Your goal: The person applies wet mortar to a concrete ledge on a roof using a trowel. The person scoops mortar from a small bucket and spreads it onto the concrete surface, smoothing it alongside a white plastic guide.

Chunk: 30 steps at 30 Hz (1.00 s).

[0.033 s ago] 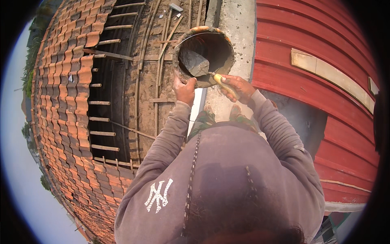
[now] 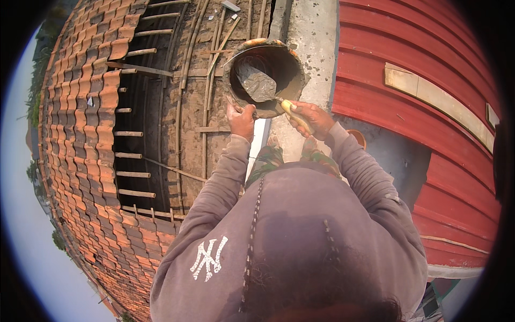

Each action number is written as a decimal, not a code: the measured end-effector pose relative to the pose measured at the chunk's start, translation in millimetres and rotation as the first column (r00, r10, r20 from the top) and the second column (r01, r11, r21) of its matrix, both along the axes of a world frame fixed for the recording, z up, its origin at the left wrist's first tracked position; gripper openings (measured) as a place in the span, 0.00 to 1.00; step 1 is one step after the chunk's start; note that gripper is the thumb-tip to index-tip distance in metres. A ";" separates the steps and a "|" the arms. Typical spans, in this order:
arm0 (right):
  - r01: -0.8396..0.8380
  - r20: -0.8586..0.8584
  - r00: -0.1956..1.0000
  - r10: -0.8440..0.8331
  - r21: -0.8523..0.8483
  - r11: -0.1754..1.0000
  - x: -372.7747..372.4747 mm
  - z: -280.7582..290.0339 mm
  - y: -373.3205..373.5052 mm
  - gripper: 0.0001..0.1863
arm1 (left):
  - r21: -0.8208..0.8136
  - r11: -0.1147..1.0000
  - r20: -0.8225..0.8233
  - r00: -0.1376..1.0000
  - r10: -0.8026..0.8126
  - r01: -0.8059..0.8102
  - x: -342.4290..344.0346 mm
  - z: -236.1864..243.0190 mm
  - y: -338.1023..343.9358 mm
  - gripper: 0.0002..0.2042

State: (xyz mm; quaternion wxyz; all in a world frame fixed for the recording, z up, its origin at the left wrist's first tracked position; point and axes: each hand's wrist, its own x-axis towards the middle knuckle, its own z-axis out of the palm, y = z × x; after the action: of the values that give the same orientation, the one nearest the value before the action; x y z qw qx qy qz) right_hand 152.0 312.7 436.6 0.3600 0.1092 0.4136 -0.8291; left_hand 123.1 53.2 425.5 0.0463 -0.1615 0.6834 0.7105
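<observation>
My left hand (image 2: 241,119) grips the near left rim of a dark bucket (image 2: 298,70), thumb on top and fingers round the outside. The bucket tips its mouth up toward me, and its rim is crusted with dried mortar. My right hand (image 2: 314,119) is closed round the pale yellow handle of a trowel (image 2: 259,86). The trowel's blade lies inside the bucket's mouth, coated in wet grey mortar, pointing to the far left. How much mortar sits at the bottom is hidden in shadow.
A concrete ledge (image 2: 316,51) runs under my feet and ahead. To the left, a tiled roof (image 2: 86,139) breaks off at an opening with exposed wooden battens (image 2: 135,174). Red metal roofing (image 2: 375,48) bearing a pale plank (image 2: 429,92) lies right. A round orange rim (image 2: 358,138) shows beside my right forearm.
The bucket has shifted slightly left and nearer me, with my left hand on it. The trowel's blade has turned a little within the mouth. More of the orange rim shows beside my right forearm.
</observation>
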 end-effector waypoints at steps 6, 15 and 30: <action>0.204 0.169 0.959 -0.226 0.136 0.969 24.1 -102.5 -68.9 0.33 | 0.057 0.774 0.572 0.656 0.492 -0.630 51.6 -151.2 -124.1 0.16; 0.407 0.235 0.796 -0.558 0.475 0.780 -90.3 -352.5 -202.1 0.31 | -0.546 0.825 0.824 0.271 0.498 0.144 314.0 -277.5 -357.2 0.10; -0.051 0.009 0.976 0.217 0.980 0.191 -146.1 -500.5 -114.7 0.27 | -0.425 0.622 0.800 0.049 0.597 -0.658 351.9 -307.2 -350.0 0.18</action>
State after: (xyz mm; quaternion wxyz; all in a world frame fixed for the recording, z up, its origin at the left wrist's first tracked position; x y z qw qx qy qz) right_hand 5.9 198.0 -63.9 0.2532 0.2199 0.8736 -0.3528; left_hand 474.9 -296.8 118.4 0.0965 -0.7929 0.3797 0.4667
